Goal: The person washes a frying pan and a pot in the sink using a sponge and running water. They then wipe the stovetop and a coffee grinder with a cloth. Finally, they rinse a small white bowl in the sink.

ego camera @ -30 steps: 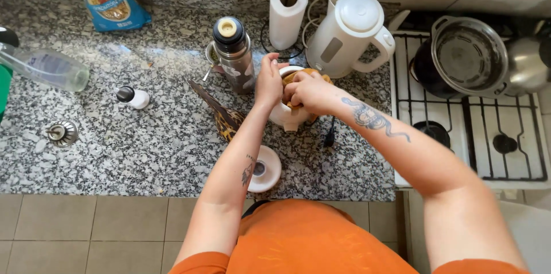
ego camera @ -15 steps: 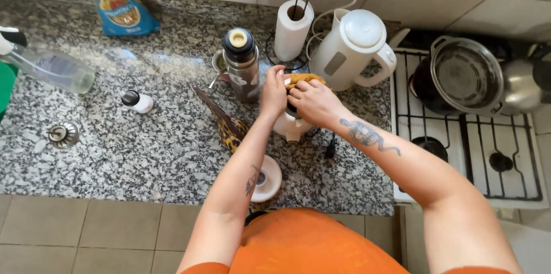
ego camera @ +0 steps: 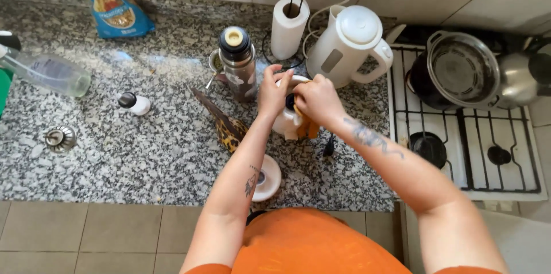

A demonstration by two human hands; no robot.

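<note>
Left hand (ego camera: 274, 91) clasps the small white plastic container (ego camera: 285, 122) at 9 o'clock; right hand (ego camera: 317, 99) presses a yellow cloth (ego camera: 309, 127) at 3 o'clock.

Both forearms angle inward so the 2 hands meet: left hand (ego camera: 274, 91) curled with fingers spread, right hand (ego camera: 317, 100) bent down at the wrist, fingers clenched.
</note>
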